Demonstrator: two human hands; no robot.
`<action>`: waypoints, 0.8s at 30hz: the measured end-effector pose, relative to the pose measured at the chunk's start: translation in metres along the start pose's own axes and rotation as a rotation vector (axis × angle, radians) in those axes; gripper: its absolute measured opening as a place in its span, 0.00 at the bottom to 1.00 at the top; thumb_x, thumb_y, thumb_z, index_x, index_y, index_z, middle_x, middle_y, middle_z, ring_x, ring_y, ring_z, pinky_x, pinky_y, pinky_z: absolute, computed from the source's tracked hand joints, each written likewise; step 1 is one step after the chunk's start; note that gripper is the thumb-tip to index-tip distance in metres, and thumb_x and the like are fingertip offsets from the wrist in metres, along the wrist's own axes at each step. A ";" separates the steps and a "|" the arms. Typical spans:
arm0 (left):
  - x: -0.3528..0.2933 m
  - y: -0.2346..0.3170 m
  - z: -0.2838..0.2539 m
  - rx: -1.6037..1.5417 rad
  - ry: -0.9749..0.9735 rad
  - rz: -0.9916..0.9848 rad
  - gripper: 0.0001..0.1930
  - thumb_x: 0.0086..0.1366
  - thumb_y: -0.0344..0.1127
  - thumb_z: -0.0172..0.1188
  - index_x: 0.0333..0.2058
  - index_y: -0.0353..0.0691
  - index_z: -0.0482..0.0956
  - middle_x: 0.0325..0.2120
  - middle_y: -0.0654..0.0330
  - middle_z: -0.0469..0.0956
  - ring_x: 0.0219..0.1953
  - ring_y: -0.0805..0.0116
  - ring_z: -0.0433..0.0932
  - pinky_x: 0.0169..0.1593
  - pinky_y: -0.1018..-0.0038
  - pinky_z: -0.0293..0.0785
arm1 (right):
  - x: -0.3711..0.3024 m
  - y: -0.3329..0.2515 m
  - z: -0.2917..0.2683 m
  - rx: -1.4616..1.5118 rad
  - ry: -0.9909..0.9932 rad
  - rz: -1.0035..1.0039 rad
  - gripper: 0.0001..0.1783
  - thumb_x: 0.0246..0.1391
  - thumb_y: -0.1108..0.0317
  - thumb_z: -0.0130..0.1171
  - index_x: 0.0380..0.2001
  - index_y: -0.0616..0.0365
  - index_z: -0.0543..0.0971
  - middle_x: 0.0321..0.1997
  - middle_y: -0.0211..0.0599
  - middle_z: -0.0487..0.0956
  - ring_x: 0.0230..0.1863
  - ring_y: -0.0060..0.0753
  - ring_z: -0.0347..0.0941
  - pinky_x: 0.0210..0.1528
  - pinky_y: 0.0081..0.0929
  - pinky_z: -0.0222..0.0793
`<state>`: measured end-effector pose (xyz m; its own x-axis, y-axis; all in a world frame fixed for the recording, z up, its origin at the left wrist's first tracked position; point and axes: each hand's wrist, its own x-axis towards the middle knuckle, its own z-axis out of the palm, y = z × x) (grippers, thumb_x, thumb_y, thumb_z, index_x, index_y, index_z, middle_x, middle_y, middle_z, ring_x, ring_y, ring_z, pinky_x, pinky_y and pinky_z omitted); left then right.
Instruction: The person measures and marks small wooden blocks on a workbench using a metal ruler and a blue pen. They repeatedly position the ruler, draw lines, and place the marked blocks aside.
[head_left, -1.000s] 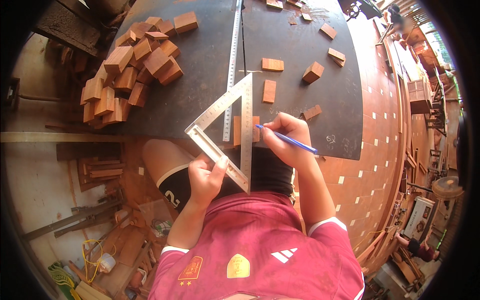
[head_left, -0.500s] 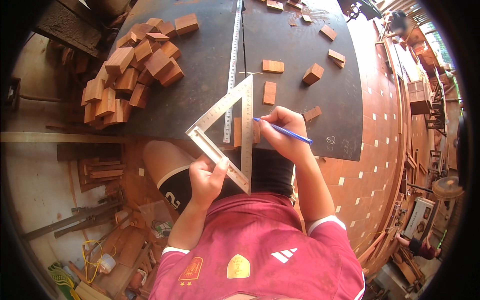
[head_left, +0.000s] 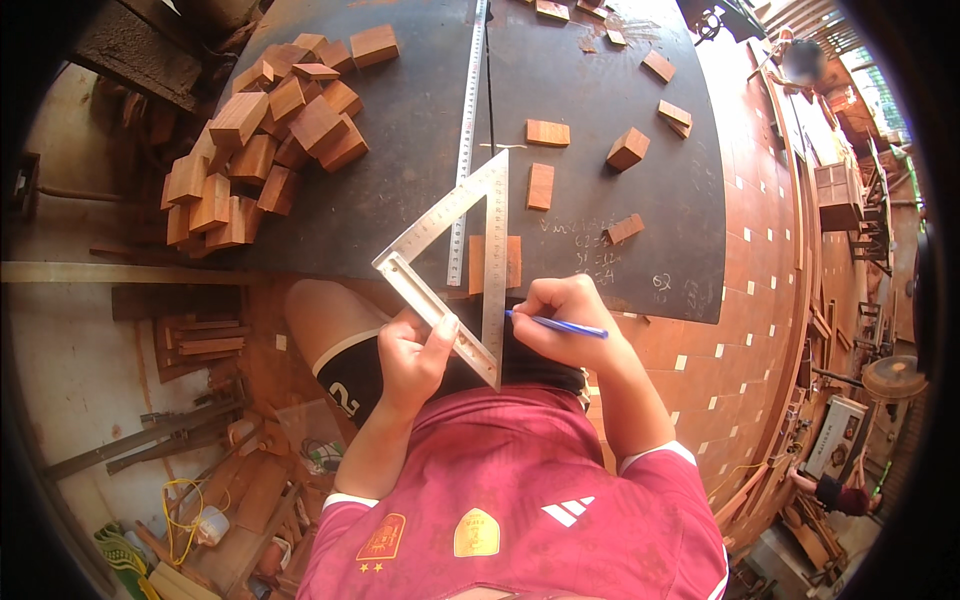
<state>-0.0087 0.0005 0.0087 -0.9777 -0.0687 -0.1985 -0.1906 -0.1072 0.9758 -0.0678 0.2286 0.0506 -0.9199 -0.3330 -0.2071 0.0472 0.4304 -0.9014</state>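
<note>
Marking out is the step in hand, by all appearances. The left hand is pressed down on the near corner of a metal triangular square, thumb and fingers closed around its sloping leg to hold it steady. The right hand is clenched around a blue pen, its tip set at the right edge of the square's upright leg. Under that leg lies a small wooden block, resting at the near edge of the dark worktable, partly covered by the square. A long steel ruler runs from far to near just left of the block. A heap of similar blocks sits at far left; four loose blocks lie scattered to the right, well apart from the work.

Judgement: the line is being set or drawn. The next move calls for the square held fast against the block while the pen follows the leg without drifting.
</note>
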 end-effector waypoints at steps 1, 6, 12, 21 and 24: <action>0.000 -0.001 -0.001 -0.031 -0.001 -0.021 0.07 0.70 0.30 0.64 0.34 0.32 0.82 0.24 0.65 0.82 0.23 0.83 0.75 0.26 0.81 0.70 | -0.004 0.003 0.003 0.009 0.019 -0.019 0.09 0.50 0.73 0.68 0.23 0.67 0.80 0.19 0.40 0.81 0.24 0.17 0.76 0.26 0.25 0.72; 0.001 -0.002 -0.020 -0.128 0.081 -0.029 0.06 0.69 0.31 0.64 0.34 0.34 0.83 0.20 0.67 0.78 0.16 0.83 0.69 0.20 0.82 0.63 | -0.016 0.020 -0.005 0.229 0.217 -0.016 0.07 0.55 0.76 0.68 0.26 0.64 0.80 0.22 0.28 0.80 0.25 0.10 0.72 0.26 0.18 0.68; 0.014 -0.007 -0.072 -0.071 0.157 0.081 0.11 0.68 0.36 0.65 0.34 0.31 0.84 0.22 0.62 0.80 0.16 0.80 0.69 0.20 0.82 0.62 | -0.003 0.029 -0.012 0.199 0.625 -0.127 0.04 0.57 0.80 0.67 0.30 0.66 0.80 0.23 0.28 0.81 0.25 0.11 0.73 0.28 0.16 0.69; 0.048 -0.008 -0.100 0.097 0.114 -0.091 0.11 0.70 0.35 0.68 0.35 0.32 0.81 0.22 0.63 0.81 0.17 0.83 0.70 0.20 0.84 0.61 | 0.011 0.067 -0.004 -0.257 0.839 -0.719 0.12 0.49 0.88 0.66 0.35 0.62 0.78 0.20 0.37 0.76 0.19 0.30 0.73 0.23 0.25 0.69; 0.047 0.008 -0.085 0.239 0.229 -0.138 0.16 0.69 0.42 0.72 0.35 0.32 0.82 0.22 0.61 0.83 0.19 0.77 0.77 0.23 0.80 0.68 | 0.012 0.070 -0.002 -0.326 0.823 -0.804 0.14 0.49 0.88 0.66 0.38 0.63 0.78 0.21 0.37 0.76 0.19 0.35 0.73 0.24 0.29 0.71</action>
<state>-0.0488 -0.0881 -0.0003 -0.9013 -0.2928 -0.3193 -0.3614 0.1018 0.9268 -0.0761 0.2566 -0.0143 -0.6192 -0.0181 0.7851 -0.6479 0.5766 -0.4977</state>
